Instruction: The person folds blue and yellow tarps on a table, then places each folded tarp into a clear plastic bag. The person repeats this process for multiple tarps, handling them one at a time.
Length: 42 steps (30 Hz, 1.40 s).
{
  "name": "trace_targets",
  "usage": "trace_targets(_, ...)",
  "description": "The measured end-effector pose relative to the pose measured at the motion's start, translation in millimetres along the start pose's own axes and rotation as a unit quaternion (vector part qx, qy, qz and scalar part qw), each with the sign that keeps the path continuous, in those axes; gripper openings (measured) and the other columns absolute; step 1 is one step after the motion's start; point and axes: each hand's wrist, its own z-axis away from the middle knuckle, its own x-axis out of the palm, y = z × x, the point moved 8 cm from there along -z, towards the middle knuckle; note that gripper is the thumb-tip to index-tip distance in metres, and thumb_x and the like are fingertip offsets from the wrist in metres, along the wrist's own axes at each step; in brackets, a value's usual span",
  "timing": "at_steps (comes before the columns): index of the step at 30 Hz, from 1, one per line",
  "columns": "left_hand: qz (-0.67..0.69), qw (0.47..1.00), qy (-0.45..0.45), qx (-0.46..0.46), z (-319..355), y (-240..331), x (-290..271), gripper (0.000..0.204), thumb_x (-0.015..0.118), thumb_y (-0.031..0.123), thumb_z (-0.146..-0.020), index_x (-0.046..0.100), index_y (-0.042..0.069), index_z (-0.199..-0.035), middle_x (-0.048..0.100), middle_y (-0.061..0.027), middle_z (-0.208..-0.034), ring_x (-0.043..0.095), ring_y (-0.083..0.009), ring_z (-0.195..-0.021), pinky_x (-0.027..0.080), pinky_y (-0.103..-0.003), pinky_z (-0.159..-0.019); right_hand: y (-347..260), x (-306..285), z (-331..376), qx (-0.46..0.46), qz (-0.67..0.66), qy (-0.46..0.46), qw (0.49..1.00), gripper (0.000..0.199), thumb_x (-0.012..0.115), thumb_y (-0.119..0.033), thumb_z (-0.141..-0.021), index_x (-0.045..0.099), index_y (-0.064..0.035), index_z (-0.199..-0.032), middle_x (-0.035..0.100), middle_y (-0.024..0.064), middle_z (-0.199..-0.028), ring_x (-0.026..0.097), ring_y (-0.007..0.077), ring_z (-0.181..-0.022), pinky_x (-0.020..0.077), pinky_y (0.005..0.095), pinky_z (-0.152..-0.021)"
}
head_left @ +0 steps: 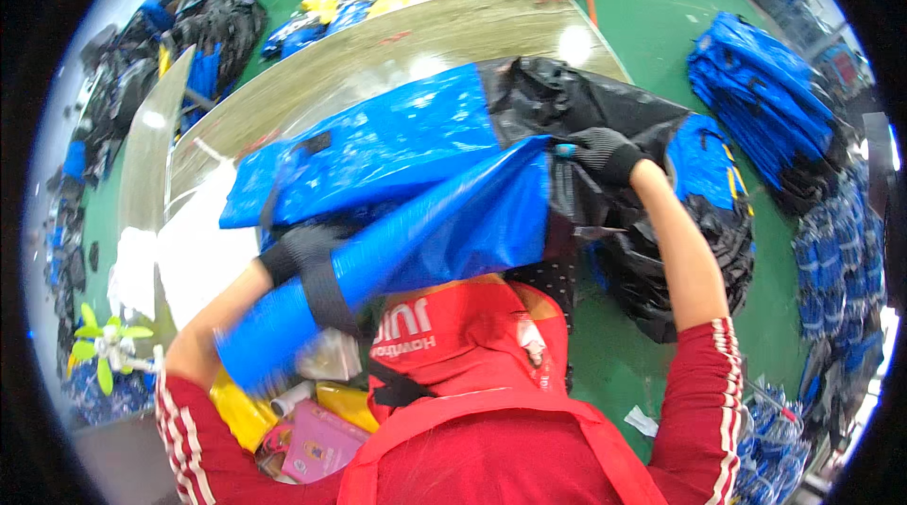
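clear far tabletop (482, 31), bunched blue-and-black sheet (463, 188) before it

From here I count one gloved left hand (304, 252), one gloved right hand (603, 150), two red sleeves (694, 401), one red apron (472, 399), one green-bladed fan (113, 346) and one purple packet (323, 441).

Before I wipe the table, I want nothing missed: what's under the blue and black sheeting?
The table shows past the far edge of the sheeting and seems to continue beneath. Anything lying between them is covered, so I cannot tell what is there.
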Motion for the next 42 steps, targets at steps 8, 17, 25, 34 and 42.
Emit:
trace_targets(8,0.490,0.724,0.385,-0.294,219,-59,83,0.068,0.073,0.031,-0.082,0.042,0.000,-0.135,0.048,-0.0161,-0.135,0.045,-0.0259,-0.126,0.035,-0.039,-0.106,-5,-3,2,0.076,0.052,-0.032,0.995,0.051,0.056,-0.056,-0.086,0.069,-0.0103,-0.105,0.066,0.0199,-0.102,0.064,0.0372,-0.095,0.0486,0.0415,-0.084)
trace_targets(17,-0.122,0.757,0.328,-0.553,154,-78,43,0.046,0.053,0.014,-0.086,0.046,-0.002,-0.129,0.055,-0.0244,-0.122,0.056,-0.0372,-0.110,0.042,-0.045,-0.094,-15,31,-9,0.082,0.274,-0.063,0.956,0.065,0.053,-0.068,-0.079,0.072,-0.0070,-0.086,0.068,0.0183,-0.089,0.066,0.0362,-0.084,0.0510,0.0469,-0.076)
trace_targets(25,-0.156,0.929,0.245,-0.230,-59,-16,23,0.058,0.055,0.046,-0.087,0.048,0.017,-0.137,0.035,-0.0127,-0.149,0.025,-0.0387,-0.140,0.009,-0.061,-0.112,-64,-11,28,0.044,0.181,-0.010,0.982,0.063,0.052,-0.065,-0.081,0.067,-0.0077,-0.101,0.068,0.0182,-0.086,0.064,0.0410,-0.084,0.0492,0.0490,-0.078)
trace_targets(34,-0.052,0.944,0.319,-0.070,-105,15,-26,0.053,0.058,0.036,-0.087,0.051,0.011,-0.133,0.034,-0.0156,-0.150,0.022,-0.0390,-0.141,0.009,-0.056,-0.115,34,-10,54,0.071,0.239,0.262,0.932,0.071,0.069,-0.068,-0.062,0.059,-0.0070,-0.096,0.051,0.0165,-0.127,0.039,0.0357,-0.126,0.0174,0.0496,-0.113)
trace_targets(42,-0.138,0.963,0.226,0.057,-232,37,6,0.045,0.053,0.040,-0.089,0.055,0.024,-0.130,0.037,-0.0117,-0.148,0.023,-0.0369,-0.141,0.007,-0.062,-0.113,-128,-19,150,-0.249,0.053,0.419,0.872,0.044,0.070,-0.037,-0.074,0.060,-0.0140,-0.111,0.059,0.0160,-0.117,0.055,0.0372,-0.111,0.0346,0.0549,-0.098)
